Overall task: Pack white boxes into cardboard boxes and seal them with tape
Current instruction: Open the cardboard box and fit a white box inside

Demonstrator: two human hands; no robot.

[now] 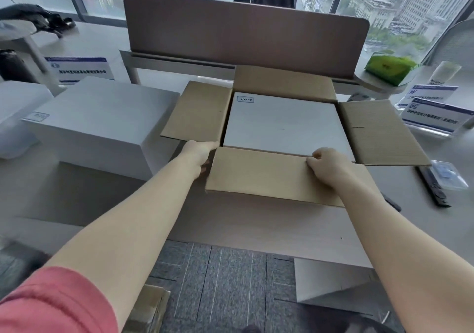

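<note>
A: How does the open brown cardboard box [379,130] sit?

B: Mouth up on the pale grey desk [77,194], right of middle; all four flaps are splayed outward, left, right, near and far; its opening looks close to square, so I cannot tell a long axis.

A: And inside it?

B: A flat white box [284,124] lies level, filling the opening; a small handwritten label [245,99] sits at its far left corner, its writing upside down from here.

A: The hands?

B: The right hand [331,165] rests on the near flap [259,176], fingers curled at its far edge, thumb on top; the left hand [198,154] is at the near left corner, fingers hidden behind the cardboard, so I cannot tell its grip.

A: What surrounds it?

B: A large plain white box [102,124] stands just left of the left flap; a brown divider panel [243,29] rises beyond; blue-and-white sign cards [436,117] stand far right, a green packet [387,68] further off; a black strip [433,186] lies near right.
</note>
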